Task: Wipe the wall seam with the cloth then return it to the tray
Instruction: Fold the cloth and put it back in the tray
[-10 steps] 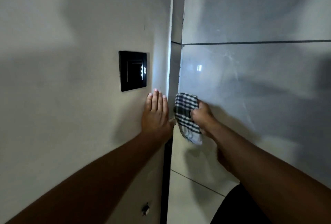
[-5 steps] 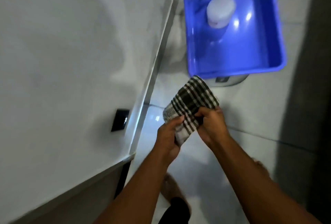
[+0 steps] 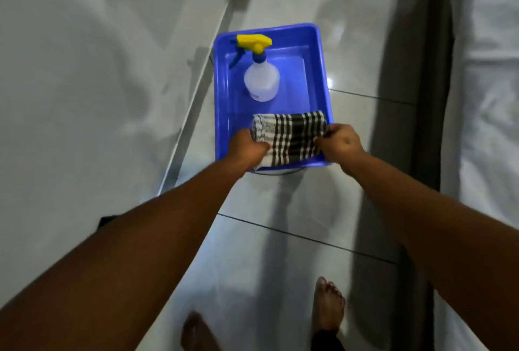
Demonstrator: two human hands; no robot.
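Resting place: the checked cloth (image 3: 289, 138) is held folded over the near end of the blue tray (image 3: 323, 70); whether it touches the tray floor cannot be told
Left hand (image 3: 248, 147): closed on the cloth's left edge
Right hand (image 3: 341, 143): pinched shut on the cloth's right edge
Tray: set on the tiled floor (image 3: 280, 238) just beside the wall (image 3: 84, 84)
Spray bottle (image 3: 261, 75): stood upright in the tray's far half, apart from the cloth; yellow trigger head on top
Bare feet (image 3: 328, 308): seen on the tiles below
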